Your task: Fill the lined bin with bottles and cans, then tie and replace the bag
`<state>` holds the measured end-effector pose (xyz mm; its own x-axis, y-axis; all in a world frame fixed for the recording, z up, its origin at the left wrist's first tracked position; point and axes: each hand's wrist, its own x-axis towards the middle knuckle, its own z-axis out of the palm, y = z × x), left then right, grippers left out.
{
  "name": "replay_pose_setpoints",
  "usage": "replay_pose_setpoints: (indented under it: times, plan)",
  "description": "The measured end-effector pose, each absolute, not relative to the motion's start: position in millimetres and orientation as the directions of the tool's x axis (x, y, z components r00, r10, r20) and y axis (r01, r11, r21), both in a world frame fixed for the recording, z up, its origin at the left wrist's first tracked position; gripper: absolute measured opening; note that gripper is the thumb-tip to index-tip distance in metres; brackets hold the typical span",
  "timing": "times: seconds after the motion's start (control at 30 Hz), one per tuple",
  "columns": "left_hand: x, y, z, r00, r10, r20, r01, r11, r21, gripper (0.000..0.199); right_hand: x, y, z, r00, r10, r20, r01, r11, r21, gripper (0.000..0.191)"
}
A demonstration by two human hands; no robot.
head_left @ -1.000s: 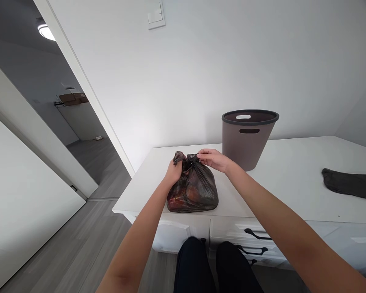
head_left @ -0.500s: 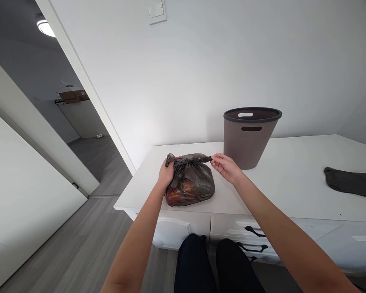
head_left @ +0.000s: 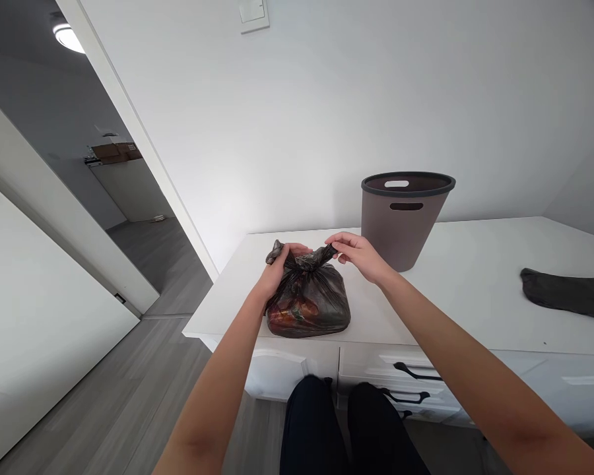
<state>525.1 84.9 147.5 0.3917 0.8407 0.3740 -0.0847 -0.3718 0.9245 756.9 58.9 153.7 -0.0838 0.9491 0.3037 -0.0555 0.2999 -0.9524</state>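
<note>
A thin black plastic bag with reddish-orange contents showing through stands near the front edge of the white cabinet top. Its neck is gathered and twisted. My left hand grips the left end of the neck, and a crumpled tip sticks out beyond the thumb. On the other side, my right hand pinches the right end of the neck between thumb and fingers, raised a little above the bag.
A brown oval bin with a dark rim stands behind my right hand, near the wall. Folded black plastic lies at the right. Drawers with black handles are below the top's front edge. An open doorway is at the left.
My right hand has moved left and slightly up with its end of the bag, nearer my left hand. The left fingers now reach over behind the neck, which looks more bunched.
</note>
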Motion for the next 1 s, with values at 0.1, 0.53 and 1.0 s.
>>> replay_pose_setpoints:
  times: [0.1, 0.53, 1.0]
  plan:
    - [527, 82, 153, 0.449, 0.818, 0.360, 0.063, -0.431, 0.900, 0.057, 754, 53, 162, -0.079, 0.958, 0.276, -0.114, 0.267, -0.957, 0.035]
    - [529, 105, 144, 0.269, 0.902, 0.339, 0.429, -0.427, 0.796, 0.067, 749, 52, 159, -0.132, 0.956, 0.262, 0.321, 0.291, -0.901, 0.039]
    - [507, 104, 132, 0.160, 0.966, 0.202, 0.299, -0.242, 0.923, 0.058, 782, 55, 138, -0.232, 0.926, 0.299, 0.548, 0.378, -0.746, 0.036]
